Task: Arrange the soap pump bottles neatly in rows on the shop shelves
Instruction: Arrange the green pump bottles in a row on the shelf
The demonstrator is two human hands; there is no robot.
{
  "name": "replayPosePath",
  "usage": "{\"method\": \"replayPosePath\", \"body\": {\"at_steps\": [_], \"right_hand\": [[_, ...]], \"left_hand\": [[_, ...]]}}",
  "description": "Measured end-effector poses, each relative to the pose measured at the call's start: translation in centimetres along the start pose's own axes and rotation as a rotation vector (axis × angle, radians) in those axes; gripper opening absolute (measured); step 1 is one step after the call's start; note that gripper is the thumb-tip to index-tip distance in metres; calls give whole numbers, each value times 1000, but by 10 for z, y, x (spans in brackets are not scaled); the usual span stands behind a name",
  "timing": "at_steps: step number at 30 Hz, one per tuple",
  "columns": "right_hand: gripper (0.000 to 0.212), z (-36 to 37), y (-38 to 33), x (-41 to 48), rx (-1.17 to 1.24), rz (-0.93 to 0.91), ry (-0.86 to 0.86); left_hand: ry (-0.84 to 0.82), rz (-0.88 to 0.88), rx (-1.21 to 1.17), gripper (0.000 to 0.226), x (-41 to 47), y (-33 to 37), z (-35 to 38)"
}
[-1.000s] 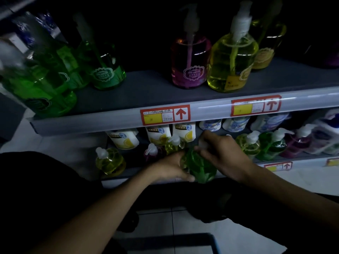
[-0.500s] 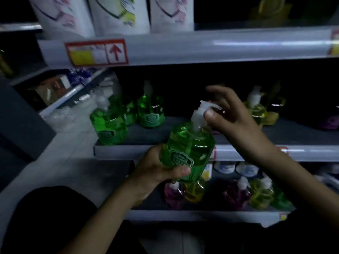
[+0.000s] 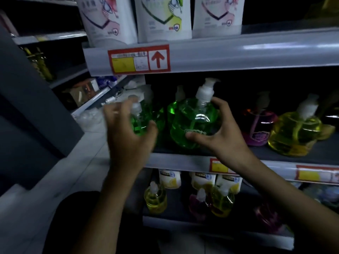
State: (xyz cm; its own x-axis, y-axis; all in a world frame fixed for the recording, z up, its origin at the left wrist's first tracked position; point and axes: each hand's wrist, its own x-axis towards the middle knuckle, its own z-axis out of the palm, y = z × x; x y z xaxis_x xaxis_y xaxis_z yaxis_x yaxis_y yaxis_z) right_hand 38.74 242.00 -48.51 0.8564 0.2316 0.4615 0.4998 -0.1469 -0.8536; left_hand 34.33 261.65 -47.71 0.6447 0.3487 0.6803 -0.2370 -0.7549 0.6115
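Observation:
A round green soap pump bottle [image 3: 194, 123] with a white pump stands at the front of the middle shelf [image 3: 183, 163]. My right hand [image 3: 222, 136] grips it, thumb on the label and fingers round its right side. Just left of it stands another green pump bottle [image 3: 142, 118], blurred. My left hand [image 3: 128, 131] is cupped in front of it with fingers spread, thumb against its right side. A third green bottle [image 3: 174, 107] stands behind the two.
A pink bottle [image 3: 256, 125] and a yellow bottle [image 3: 295, 132] stand further right on the same shelf. White refill pouches [image 3: 161, 15] fill the shelf above. The lower shelf holds yellow [image 3: 156, 198] and pink [image 3: 200, 204] pump bottles before white pouches [image 3: 169, 178].
The green bottle went up from the lower shelf and now stands on the middle shelf. My left hand left its body and moved to the green bottle on the left; my right hand dropped from pump to body.

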Motion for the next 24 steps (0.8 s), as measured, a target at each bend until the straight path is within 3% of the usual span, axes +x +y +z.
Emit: {"method": "replayPosePath", "body": {"at_steps": [2,5,9,24], "right_hand": [[83,6,3,8,-93,-26,15],[84,15,13,13,-172,-18,47],[86,29,22,15,-226,-18,5],[90,43,41,22,-271,9,-59]], "left_hand": [[63,-172,16,79,12,-22,-3],[-172,-402,-35,92,17,-45,10],[-222,-286,58,81,11,-52,19],[-284,-219,54,78,9,-49,19]]}}
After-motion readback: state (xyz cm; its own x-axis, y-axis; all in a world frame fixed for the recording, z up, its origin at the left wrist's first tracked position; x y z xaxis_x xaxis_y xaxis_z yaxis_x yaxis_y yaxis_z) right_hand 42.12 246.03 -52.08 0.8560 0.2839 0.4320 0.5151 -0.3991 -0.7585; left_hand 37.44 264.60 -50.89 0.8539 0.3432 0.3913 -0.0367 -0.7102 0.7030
